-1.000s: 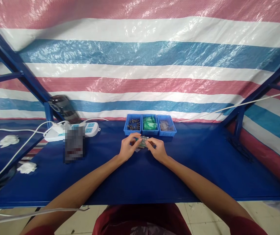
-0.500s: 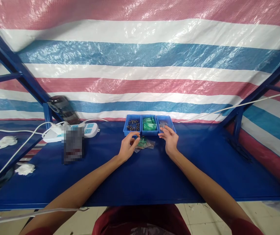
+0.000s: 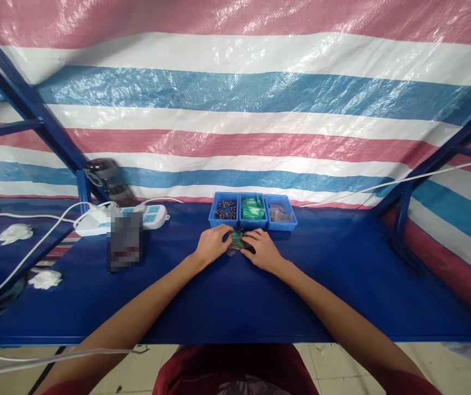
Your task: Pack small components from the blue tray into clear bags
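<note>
My left hand [image 3: 214, 244] curls its fingers at the left side of a small pile of green and clear packets [image 3: 237, 240] on the blue table. From the right, my right hand [image 3: 262, 249] covers part of that pile, its fingertips on the packets. Just behind the pile stand three blue bins side by side. The left bin [image 3: 218, 223] holds small dark metallic parts, the middle bin [image 3: 253, 224] green packets, and the right bin [image 3: 282, 226] clear packets with brownish contents. What the fingertips pinch is too small to tell.
A white power strip [image 3: 156, 217] with cables lies at the left, with a blurred dark object [image 3: 125, 241] before it and a dark bottle [image 3: 112, 180] behind. Crumpled white tissues [image 3: 46, 279] lie further left. Blue frame posts and a striped sheet [image 3: 235, 145] border the table.
My right hand has moved left and down from the right bin onto the pile of packets. My left hand has shifted slightly and stays at the pile's left side.
</note>
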Motion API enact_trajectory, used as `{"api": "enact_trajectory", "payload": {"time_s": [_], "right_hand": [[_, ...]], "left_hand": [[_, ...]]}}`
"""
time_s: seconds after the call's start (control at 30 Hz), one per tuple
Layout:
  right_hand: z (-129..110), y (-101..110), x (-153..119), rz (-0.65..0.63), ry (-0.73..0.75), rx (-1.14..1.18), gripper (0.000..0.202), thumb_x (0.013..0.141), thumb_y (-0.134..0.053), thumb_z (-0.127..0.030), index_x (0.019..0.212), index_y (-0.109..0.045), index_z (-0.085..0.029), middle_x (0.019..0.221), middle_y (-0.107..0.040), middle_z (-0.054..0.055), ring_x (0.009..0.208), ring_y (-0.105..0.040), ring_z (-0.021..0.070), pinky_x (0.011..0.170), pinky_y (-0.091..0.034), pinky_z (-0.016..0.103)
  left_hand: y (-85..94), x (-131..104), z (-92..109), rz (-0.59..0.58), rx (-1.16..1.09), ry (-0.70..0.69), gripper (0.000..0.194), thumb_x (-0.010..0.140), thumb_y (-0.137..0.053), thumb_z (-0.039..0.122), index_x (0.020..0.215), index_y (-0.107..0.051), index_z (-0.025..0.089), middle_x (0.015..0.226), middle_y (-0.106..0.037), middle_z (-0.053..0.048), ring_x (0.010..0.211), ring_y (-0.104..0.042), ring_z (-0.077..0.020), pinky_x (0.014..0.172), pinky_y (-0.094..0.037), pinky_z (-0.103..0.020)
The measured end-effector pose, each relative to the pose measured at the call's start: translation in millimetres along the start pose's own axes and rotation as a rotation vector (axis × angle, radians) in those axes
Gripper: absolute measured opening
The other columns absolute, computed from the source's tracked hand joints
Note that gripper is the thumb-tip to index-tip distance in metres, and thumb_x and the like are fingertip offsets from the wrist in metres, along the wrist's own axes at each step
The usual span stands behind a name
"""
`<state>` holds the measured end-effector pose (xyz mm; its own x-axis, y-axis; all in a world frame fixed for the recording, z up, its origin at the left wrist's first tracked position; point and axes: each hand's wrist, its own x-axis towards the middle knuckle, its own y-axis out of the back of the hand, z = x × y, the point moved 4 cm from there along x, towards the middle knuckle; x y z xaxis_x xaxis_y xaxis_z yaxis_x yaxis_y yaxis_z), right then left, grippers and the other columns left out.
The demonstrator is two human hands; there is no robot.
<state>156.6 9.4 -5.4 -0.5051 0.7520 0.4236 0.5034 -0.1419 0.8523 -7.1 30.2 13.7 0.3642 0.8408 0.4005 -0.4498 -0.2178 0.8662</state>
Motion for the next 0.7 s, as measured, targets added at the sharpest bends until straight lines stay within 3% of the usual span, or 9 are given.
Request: {"api": "enact_trajectory", "payload": {"time_s": [0.17,0.3,0.5,0.7], "right_hand": [[-3.9,-3.3,1.6,0.003,0.084,-0.074,0.021,0.089,-0.054,-0.03,0.098,-0.067,-0.018,0.096,-0.067,0.01,0.095,-0.05,0.0232,0.08,-0.039,0.037],[-7.7,-3.5,2.2,0.013,0.144,-0.133,0.02,0.091,-0.051,-0.028,0.09,-0.067,-0.016,0.086,-0.065,0.01,0.088,-0.05,0.0221,0.077,-0.036,0.035],[-13.3,-1.8,2.4,-0.007,0.184,-0.222,0.023,0.091,-0.05,-0.033,0.097,-0.065,-0.016,0.089,-0.062,0.011,0.089,-0.048,0.0235,0.076,-0.033,0.036],[-11.1,-6.0,3.9,0.033,0.158,-0.19,0.025,0.093,-0.043,-0.022,0.08,-0.064,-0.015,0.081,-0.063,0.009,0.083,-0.05,0.0211,0.073,-0.033,0.035]], "left_hand": [[-5.6,0.7,-2.5,-0.035,0.045,-0.044,0.02,0.081,-0.049,0.019,0.087,-0.068,0.023,0.089,-0.07,-0.001,0.077,-0.064,-0.0167,0.062,-0.044,-0.023],[-5.4,1.2,-2.0,-0.021,0.023,-0.061,0.02,0.081,-0.049,0.019,0.087,-0.067,0.022,0.087,-0.07,-0.001,0.072,-0.063,-0.0164,0.06,-0.043,-0.023],[-2.1,2.3,-0.2,-0.017,-0.03,-0.032,0.019,0.08,-0.05,0.017,0.085,-0.068,0.022,0.083,-0.07,-0.002,0.065,-0.061,-0.0152,0.059,-0.041,-0.023],[-2.1,1.4,-0.9,-0.018,-0.079,0.011,0.017,0.082,-0.051,0.02,0.086,-0.067,0.022,0.082,-0.07,-0.001,0.062,-0.06,-0.0139,0.06,-0.042,-0.023]]}}
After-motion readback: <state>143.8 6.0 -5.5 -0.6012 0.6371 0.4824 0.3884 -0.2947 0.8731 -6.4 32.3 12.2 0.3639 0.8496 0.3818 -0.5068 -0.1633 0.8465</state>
